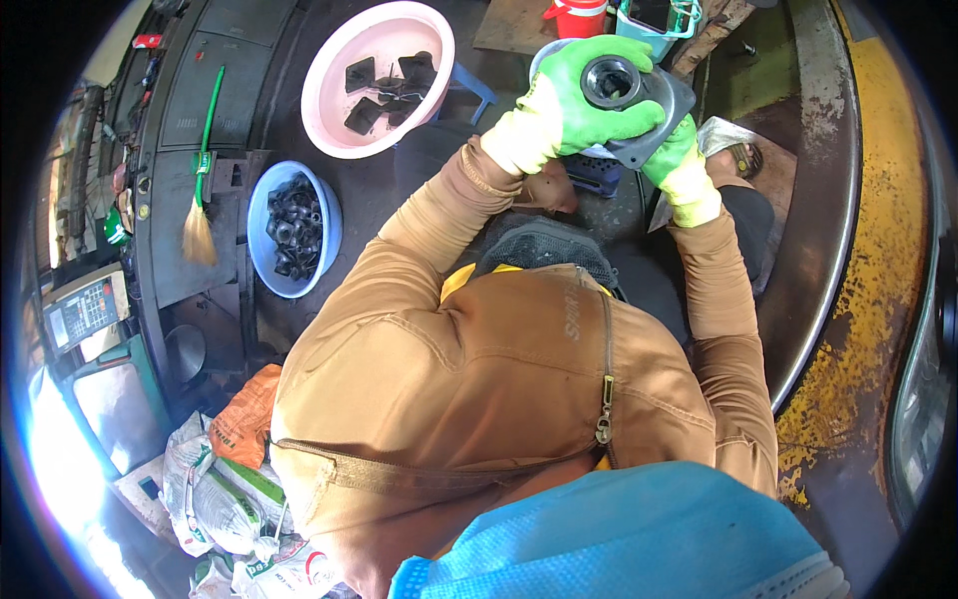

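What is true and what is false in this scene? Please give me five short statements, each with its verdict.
1. The left hand and the right hand are both gloved in green. True.
2. The left hand holds nothing. False: it grips a black part with a round opening.
3. The pink basin holds flat black pieces. True.
4. The broom has a red handle. False: the broom has a green one.
5. The blue basin is filled with white parts. False: the blue basin holds small black parts.
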Action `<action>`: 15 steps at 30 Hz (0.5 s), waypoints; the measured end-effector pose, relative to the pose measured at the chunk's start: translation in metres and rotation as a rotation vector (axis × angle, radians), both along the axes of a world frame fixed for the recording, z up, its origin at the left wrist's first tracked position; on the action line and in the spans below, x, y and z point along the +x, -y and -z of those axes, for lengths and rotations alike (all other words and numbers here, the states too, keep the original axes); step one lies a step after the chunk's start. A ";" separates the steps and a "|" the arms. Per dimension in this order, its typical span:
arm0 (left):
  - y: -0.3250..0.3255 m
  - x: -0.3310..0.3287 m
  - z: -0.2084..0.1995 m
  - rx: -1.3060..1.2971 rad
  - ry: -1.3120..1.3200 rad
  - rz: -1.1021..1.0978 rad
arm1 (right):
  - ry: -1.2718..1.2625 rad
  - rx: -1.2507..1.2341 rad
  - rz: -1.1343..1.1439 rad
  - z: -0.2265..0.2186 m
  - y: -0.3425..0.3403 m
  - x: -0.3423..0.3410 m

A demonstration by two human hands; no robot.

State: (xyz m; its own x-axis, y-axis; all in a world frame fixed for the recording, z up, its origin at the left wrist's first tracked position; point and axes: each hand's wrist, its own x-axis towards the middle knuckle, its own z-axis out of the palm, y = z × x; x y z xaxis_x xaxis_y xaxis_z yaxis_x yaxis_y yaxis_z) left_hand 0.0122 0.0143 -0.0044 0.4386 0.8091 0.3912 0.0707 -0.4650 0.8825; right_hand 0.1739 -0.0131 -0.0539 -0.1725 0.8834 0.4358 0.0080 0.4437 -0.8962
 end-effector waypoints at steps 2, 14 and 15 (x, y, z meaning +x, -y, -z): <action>-0.004 -0.002 -0.002 0.035 0.010 0.089 | -0.107 -0.188 -0.122 -0.006 0.001 0.003; -0.029 -0.019 -0.009 -0.095 -0.097 0.793 | -0.713 -0.868 -0.566 0.028 0.014 0.014; -0.034 -0.020 -0.009 -0.093 -0.108 0.782 | -0.669 -0.784 -0.535 0.027 0.013 0.010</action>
State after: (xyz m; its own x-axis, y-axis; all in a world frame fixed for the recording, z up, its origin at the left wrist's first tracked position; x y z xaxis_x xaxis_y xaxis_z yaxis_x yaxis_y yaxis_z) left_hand -0.0080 0.0480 0.0048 0.9249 0.2778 0.2594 -0.1580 -0.3396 0.9272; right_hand 0.1842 -0.0264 -0.0808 -0.5470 0.8354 -0.0535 -0.5921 -0.4313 -0.6807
